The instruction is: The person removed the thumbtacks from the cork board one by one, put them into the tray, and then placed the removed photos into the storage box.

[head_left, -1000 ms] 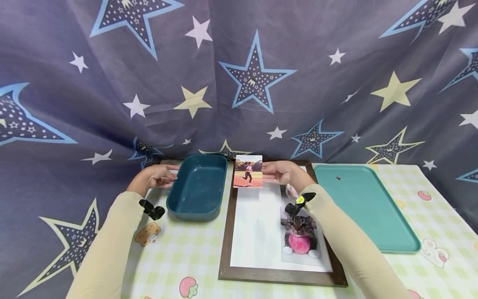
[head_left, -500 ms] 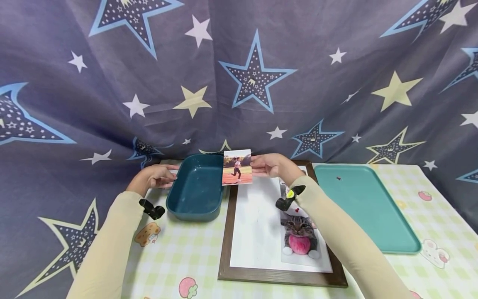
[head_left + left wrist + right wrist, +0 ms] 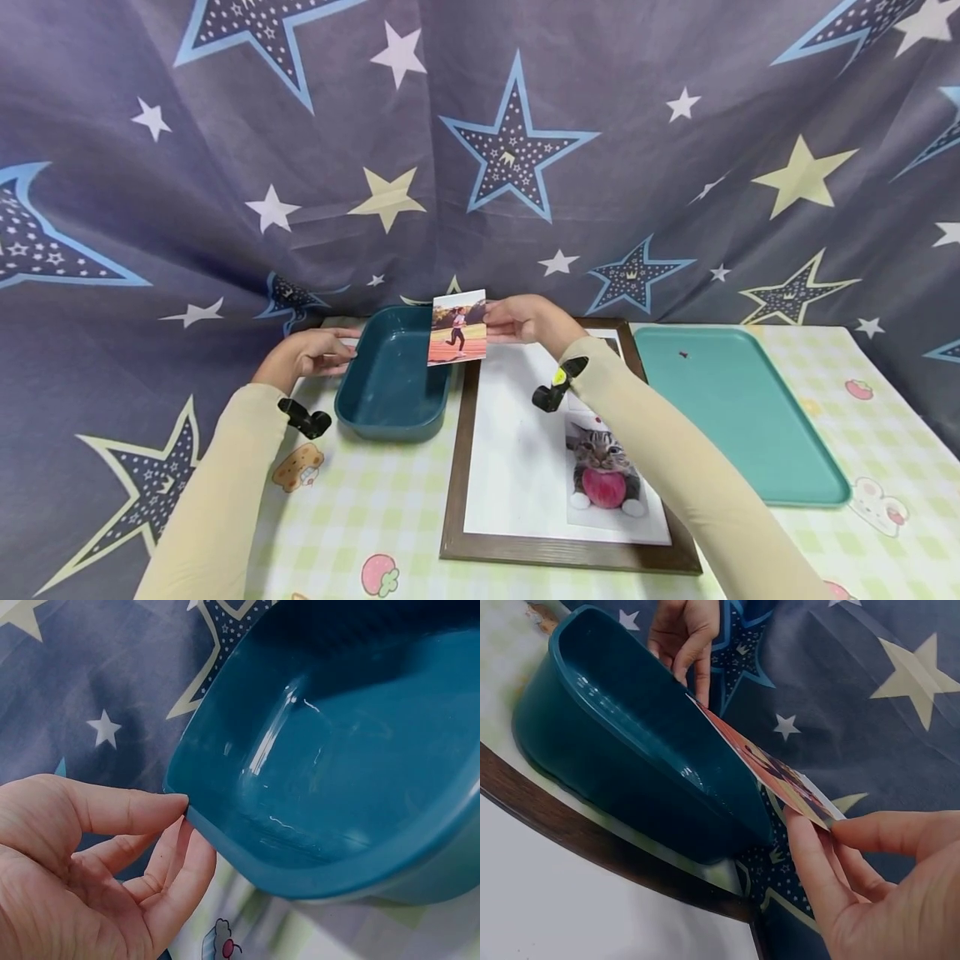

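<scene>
My right hand (image 3: 521, 321) pinches the right edge of a photo (image 3: 457, 327) of a runner on a track. The photo is tilted and overlaps the right rim of the dark teal plastic basin (image 3: 390, 379) in the head view. Seen from the right wrist, thumb and fingers (image 3: 877, 832) lie on either side of the photo's edge. My left hand (image 3: 311, 357) is at the basin's left rim. In the left wrist view its thumb (image 3: 142, 810) presses on the rim with the fingers behind, pinching the wall. The basin's inside holds nothing visible.
A brown wooden frame (image 3: 457, 500) with a white board lies right of the basin. On it is a cat photo (image 3: 603, 479), with another photo partly hidden by my right arm. Further right is a flat green tray (image 3: 738, 417). A star-patterned curtain (image 3: 637, 150) hangs behind.
My right hand has carried the runner photo leftward and slightly up, from over the frame's top left corner to over the basin's right side. The left hand has stayed at the rim.
</scene>
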{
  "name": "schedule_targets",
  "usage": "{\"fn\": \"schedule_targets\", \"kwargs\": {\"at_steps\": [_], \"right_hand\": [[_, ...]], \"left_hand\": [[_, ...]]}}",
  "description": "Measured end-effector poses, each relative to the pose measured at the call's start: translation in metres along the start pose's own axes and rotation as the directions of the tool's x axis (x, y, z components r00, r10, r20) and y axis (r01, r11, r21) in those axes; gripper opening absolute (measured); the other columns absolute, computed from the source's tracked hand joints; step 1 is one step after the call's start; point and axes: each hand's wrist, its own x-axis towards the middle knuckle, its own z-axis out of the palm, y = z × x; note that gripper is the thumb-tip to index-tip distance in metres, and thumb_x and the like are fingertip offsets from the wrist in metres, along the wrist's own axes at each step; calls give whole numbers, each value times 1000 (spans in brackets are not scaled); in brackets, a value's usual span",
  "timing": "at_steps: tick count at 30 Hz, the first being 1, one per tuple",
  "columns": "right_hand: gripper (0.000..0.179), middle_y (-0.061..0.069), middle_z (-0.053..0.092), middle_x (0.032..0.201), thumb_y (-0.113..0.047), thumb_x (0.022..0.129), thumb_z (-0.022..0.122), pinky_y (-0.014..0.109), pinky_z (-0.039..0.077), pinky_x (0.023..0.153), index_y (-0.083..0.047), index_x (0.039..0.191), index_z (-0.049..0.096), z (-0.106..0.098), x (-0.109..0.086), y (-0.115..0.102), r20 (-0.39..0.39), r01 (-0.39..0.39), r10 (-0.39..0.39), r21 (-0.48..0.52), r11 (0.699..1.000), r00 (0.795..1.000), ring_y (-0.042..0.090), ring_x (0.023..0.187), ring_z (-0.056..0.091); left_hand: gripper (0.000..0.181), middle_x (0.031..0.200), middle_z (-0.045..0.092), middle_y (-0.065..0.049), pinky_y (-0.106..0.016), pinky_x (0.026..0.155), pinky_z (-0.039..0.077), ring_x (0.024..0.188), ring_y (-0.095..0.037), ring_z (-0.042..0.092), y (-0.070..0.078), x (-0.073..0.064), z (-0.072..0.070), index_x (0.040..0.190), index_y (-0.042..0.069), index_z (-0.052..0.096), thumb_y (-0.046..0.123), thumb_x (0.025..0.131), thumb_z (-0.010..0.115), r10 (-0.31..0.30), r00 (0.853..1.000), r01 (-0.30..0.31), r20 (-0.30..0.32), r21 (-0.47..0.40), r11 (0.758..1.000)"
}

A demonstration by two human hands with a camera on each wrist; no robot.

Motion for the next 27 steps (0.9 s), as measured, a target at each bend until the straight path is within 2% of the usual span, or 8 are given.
{"fn": "schedule_targets", "kwargs": {"at_steps": [4,12,14,16,19,21,24,27], "right_hand": [[50,18,53,151,6,100,52,38,50,107,-8,147,49,11,0,-2,-20,-13,12,-11,1000,1000,24,98,67],[43,19,60,142,9,97,53,39,51,108,-5,138,58,34,6,-3,-48,-17,15,-46,999,999,28,117,68],[44,20,61,142,10,97,52,40,50,109,-4,139,57,37,18,-1,-55,-19,16,-52,998,998,31,125,64],[43,21,66,134,12,93,57,41,55,103,-5,133,61,31,46,4,-26,-25,24,-40,999,999,33,121,66],[40,21,72,117,14,86,65,42,62,88,-6,121,67,23,89,11,-4,-34,34,-23,999,999,33,104,73],[37,20,73,110,14,84,68,42,63,82,-6,116,69,24,95,13,-13,-41,40,-21,999,999,31,95,74],[37,21,71,118,13,89,62,41,62,88,-4,122,68,40,65,8,-67,-28,24,-48,998,997,31,101,73],[41,22,67,130,11,94,55,39,57,99,0,133,62,58,24,2,-114,-14,3,-87,996,993,31,111,70]], "left_hand": [[77,155,36,-19,-22,86,56,84,0,63,1,-1,0,164,8,16,-1,99,57,-2,1000,2,9,5,1000],[77,153,37,-18,-24,90,55,85,-1,62,2,0,-1,164,7,15,-2,99,55,-8,1000,8,13,9,1000],[77,153,37,-18,-24,91,54,84,-1,62,2,1,-1,164,7,15,-3,99,55,-10,1000,10,15,9,1000],[77,153,36,-18,-24,90,54,84,-1,62,2,1,-1,164,7,15,-3,99,54,-12,1000,12,19,9,1000],[77,153,37,-18,-22,87,55,82,0,63,1,2,0,164,7,15,-3,99,55,-20,1000,20,20,8,1000],[77,150,40,-17,-21,85,56,81,0,63,1,2,0,164,7,15,-3,99,55,-24,1000,24,16,13,1000],[77,144,45,-14,-22,85,56,83,0,63,2,2,-1,164,7,15,-2,99,55,-25,1000,24,15,25,999],[77,145,44,-14,-23,87,56,84,-1,63,4,2,-2,164,7,15,-2,99,55,-22,1000,21,18,32,999]]}}
